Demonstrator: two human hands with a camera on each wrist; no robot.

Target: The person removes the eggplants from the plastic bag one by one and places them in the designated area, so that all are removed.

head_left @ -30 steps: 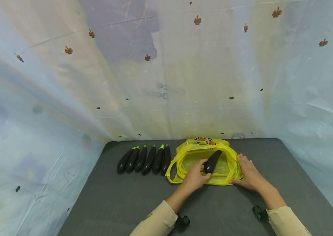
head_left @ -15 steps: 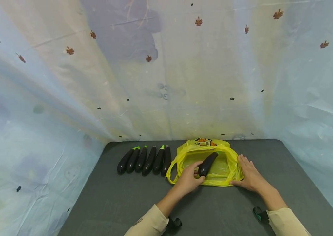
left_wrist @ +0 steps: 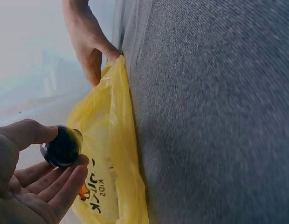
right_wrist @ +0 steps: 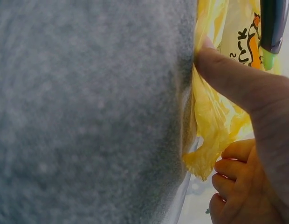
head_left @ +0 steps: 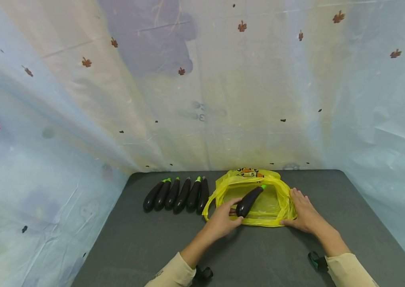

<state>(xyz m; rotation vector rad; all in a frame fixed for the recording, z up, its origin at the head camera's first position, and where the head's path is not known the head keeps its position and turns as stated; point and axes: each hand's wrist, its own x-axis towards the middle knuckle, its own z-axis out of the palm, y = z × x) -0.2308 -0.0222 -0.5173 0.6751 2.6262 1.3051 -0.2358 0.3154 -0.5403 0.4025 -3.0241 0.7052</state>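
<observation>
My left hand [head_left: 222,219] holds a dark eggplant [head_left: 249,201] between thumb and fingers, over the opening of a yellow plastic bag [head_left: 282,189]. The eggplant slants, its green stem end pointing up and right. In the left wrist view its rounded end [left_wrist: 60,148] sits between the thumb and fingertips. My right hand [head_left: 304,213] rests at the bag's right side, thumb at the near edge and straight fingers along the outside. The right wrist view shows the right thumb [right_wrist: 228,74] against the yellow plastic. The bag lies with its mouth spread wide and printing on the back.
Several eggplants [head_left: 181,195] lie in a row left of the bag, stems toward the back. The grey tabletop [head_left: 260,255] extends in front. A patterned plastic sheet [head_left: 217,99] hangs behind and at both sides.
My left hand has moved left and slightly toward me with the eggplant, which tilts more and now shows its green stem end. The right hand and bag stay nearly in place.
</observation>
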